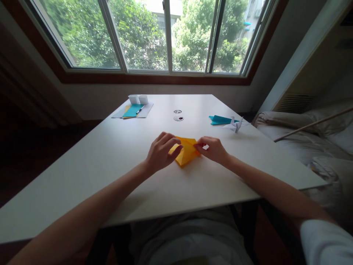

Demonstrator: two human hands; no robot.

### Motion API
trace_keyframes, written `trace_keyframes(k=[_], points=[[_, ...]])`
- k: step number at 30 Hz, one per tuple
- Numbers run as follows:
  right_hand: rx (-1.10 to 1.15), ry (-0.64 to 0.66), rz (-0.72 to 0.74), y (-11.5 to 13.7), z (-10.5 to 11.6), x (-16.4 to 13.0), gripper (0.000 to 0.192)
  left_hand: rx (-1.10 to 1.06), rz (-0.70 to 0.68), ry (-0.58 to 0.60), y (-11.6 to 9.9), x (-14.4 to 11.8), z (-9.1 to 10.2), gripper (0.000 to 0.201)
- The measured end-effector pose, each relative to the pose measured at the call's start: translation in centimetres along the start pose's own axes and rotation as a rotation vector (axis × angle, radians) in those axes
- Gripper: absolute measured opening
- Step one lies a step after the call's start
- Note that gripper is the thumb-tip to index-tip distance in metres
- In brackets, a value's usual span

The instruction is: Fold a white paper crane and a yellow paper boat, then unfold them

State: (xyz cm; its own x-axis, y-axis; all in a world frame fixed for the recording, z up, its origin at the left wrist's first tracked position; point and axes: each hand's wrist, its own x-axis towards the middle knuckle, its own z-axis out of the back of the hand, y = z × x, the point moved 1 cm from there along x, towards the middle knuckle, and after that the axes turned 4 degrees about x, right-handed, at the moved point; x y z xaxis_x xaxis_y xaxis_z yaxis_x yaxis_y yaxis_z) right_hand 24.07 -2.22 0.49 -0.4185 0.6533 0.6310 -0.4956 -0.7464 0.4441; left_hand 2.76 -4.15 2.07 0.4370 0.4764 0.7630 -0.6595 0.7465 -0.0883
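Observation:
A folded piece of yellow-orange origami paper (187,152) lies on the white table in front of me. My left hand (164,150) is over its left side, the fingers curved and the thumb apart from them; it partly hides that edge. At the right corner, my right hand (211,148) pinches the paper between thumb and fingertips. Creases cross the sheet's upper face.
On the white table (110,154), a white paper crane (235,125) stands by a blue folded paper (220,120). At the back left are blue sheets (133,110), a pen (140,109) and white paper boxes (138,99). Two small round items (178,118) lie mid-table.

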Motion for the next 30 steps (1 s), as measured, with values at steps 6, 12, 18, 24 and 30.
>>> trace_keyframes(k=[6,12,18,24,30], points=[[0.094,-0.037,-0.136,0.6,0.0,0.2,0.016,-0.278,0.444,0.394,-1.1,0.0,-0.8,0.040],[0.293,0.057,-0.180,1.6,-0.5,0.1,0.019,-0.606,0.647,0.458,-1.4,-0.2,-1.5,0.039],[0.637,0.053,-0.346,0.3,-0.2,0.4,0.022,-0.966,0.947,0.360,-0.5,0.4,-0.9,0.021],[1.075,-0.082,-0.667,-1.4,1.3,1.4,0.016,-1.254,1.190,0.107,2.7,1.7,0.9,0.013],[1.221,-0.177,-0.931,-2.6,2.3,1.8,0.011,-1.405,1.276,0.060,5.1,1.9,1.8,0.015]])
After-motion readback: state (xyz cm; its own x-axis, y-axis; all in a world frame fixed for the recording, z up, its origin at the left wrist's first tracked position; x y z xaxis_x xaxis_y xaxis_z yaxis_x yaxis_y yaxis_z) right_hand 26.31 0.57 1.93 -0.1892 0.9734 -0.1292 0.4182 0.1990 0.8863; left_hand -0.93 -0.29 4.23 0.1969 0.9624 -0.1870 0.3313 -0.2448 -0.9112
